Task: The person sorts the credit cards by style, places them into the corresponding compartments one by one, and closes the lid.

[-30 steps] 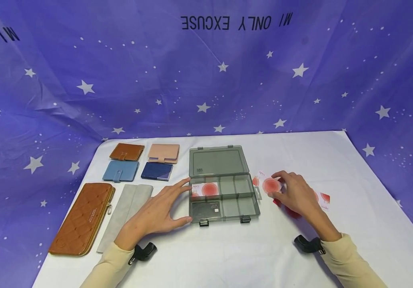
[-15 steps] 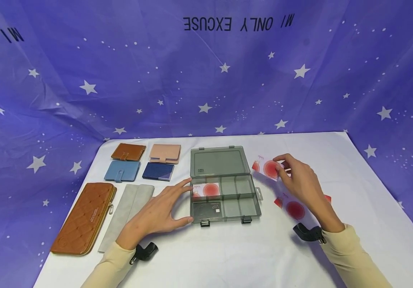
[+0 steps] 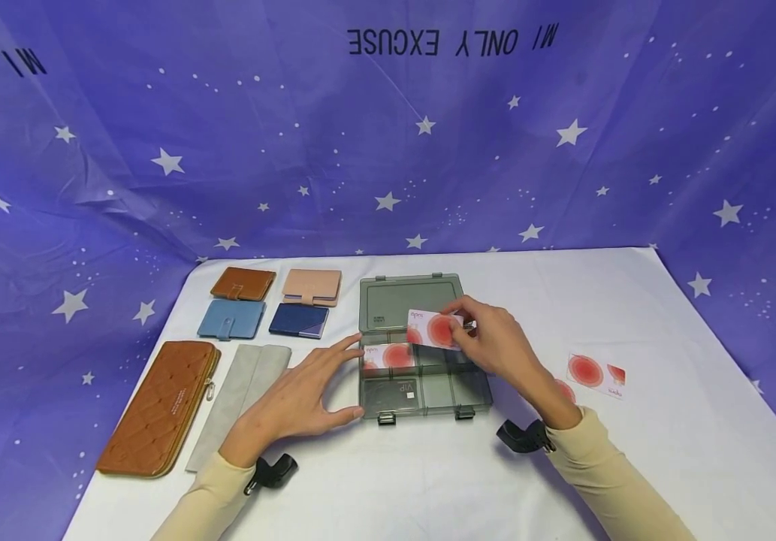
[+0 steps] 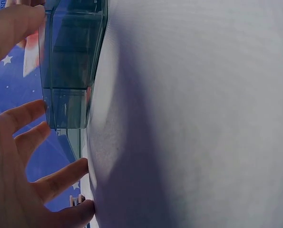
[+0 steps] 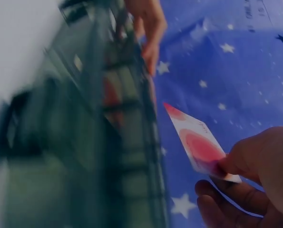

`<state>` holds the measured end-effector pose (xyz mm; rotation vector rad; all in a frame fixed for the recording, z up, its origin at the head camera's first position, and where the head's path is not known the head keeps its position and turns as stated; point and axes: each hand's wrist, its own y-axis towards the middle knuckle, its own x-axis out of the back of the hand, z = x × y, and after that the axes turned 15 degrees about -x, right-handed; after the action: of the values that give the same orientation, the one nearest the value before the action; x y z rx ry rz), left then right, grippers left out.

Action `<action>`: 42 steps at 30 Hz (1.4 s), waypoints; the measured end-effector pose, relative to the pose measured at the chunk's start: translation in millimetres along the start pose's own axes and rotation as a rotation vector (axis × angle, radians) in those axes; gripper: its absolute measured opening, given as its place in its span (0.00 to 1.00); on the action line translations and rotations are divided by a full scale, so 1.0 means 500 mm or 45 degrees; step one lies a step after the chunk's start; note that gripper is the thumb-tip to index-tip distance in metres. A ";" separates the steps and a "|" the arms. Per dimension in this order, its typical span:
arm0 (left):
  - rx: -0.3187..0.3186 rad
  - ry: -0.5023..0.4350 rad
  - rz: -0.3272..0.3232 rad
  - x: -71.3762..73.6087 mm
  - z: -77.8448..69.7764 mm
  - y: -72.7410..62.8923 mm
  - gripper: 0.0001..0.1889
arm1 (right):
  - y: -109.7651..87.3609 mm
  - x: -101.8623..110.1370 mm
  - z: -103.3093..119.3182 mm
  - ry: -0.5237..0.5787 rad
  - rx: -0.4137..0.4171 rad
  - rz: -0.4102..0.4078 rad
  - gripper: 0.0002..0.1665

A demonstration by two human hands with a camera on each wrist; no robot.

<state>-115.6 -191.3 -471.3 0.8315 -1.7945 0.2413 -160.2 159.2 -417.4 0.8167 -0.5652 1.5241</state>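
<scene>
At far left of table (image 3: 388,488), brown zip wallet (image 3: 154,409) beside grey folder (image 3: 242,398); behind these, four small card cases (image 3: 230,319). Little risk there. Next, left hand (image 3: 296,391), fingers spread, touching left side of clear grey box (image 3: 435,391) with thumb and fingertips. Light hold by the look of it; on any knock, liable to a skid of box and contents. Lid (image 3: 411,300) laid back. Front left inside, dark VIP card (image 3: 388,394); rear left, red-dotted card (image 3: 397,356), hard to tell whether flat or propped. Over rear of box, tilted and clear of it, red-circled card (image 3: 428,328), pinched between thumb and fingers of right hand (image 3: 496,342). Gripped at one end only, far end free: could catch on a rim or divider and bend, or twist loose. Released too far left, might ride up over red-dotted card. At right, two loose cards (image 3: 596,374) on table, one partly hidden behind right wrist. At risk of dragging by sleeve (image 3: 607,469) or wrist camera (image 3: 521,436) on a low swing back.
</scene>
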 end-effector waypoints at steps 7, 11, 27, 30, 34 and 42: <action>0.006 -0.005 -0.004 0.000 0.002 -0.001 0.48 | -0.011 -0.069 0.020 -0.072 0.010 0.045 0.11; 0.016 -0.021 -0.004 0.003 0.003 -0.001 0.48 | -0.012 -0.095 0.021 -0.089 0.033 0.010 0.09; 0.024 -0.047 0.018 0.006 0.001 -0.002 0.48 | -0.026 -0.118 0.018 -0.343 0.153 0.046 0.17; 0.023 -0.050 0.020 0.007 0.001 -0.002 0.48 | -0.030 -0.121 0.024 -0.392 0.184 0.071 0.20; 0.011 -0.049 0.020 0.008 0.003 -0.001 0.47 | -0.037 -0.123 0.031 -0.461 0.260 0.084 0.22; 0.003 -0.048 0.022 0.009 0.005 -0.003 0.48 | -0.036 -0.097 0.020 -0.427 0.291 0.099 0.24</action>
<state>-117.0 -195.6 -468.7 0.8273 -1.8379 0.2404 -141.1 122.9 -450.2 1.2534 -0.6811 1.5508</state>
